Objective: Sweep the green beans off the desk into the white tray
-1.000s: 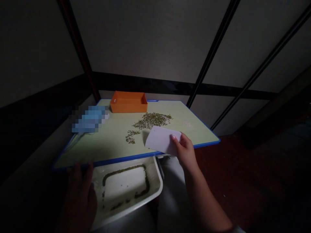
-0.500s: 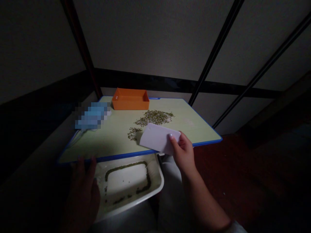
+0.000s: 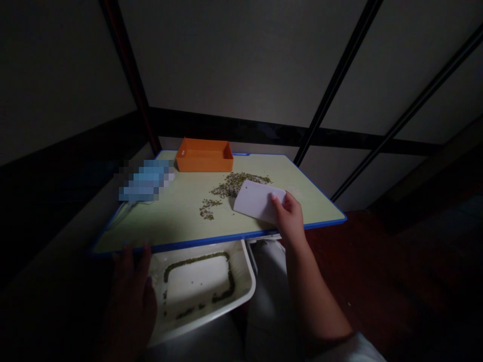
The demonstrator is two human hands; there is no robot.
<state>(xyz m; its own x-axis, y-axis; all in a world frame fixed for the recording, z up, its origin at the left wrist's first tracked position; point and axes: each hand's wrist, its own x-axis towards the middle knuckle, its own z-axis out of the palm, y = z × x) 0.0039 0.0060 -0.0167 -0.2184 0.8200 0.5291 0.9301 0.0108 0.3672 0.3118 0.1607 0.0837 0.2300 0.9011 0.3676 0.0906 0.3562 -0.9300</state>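
- the right hand (image 3: 291, 218) holds a white scraper card (image 3: 258, 202), thumb flat on the upper face and the other fingers curled beneath; it is pinched by its right end, probably so that the left edge stays free.
- the card leans over the near part of the counter (image 3: 313, 203), just in front of the main heap of small green-brown grains (image 3: 234, 185); whether its lower edge touches the top is hard to tell.
- the grains lie in 2 patches: the wide heap behind and to the left of the card, and a smaller cluster (image 3: 206, 213) to the left, nearer the front.
- the left hand (image 3: 132, 286) is in deep shadow, fingers a little apart, tips at the counter's blue front edge and thumb beside the white tray (image 3: 250, 285); i cannot tell whether it grips anything. it may be there to steady one or the other.
- the tray sits below that front edge, over the lap, with its mouth up; this spot likely suits catching whatever drops off the edge. more grains line its inner base along the walls.
- an orange box (image 3: 205, 164) stands at the back of the counter, perhaps to leave the middle free for working.
- a pale blue item (image 3: 145, 181), blurred out, lies at the left side.
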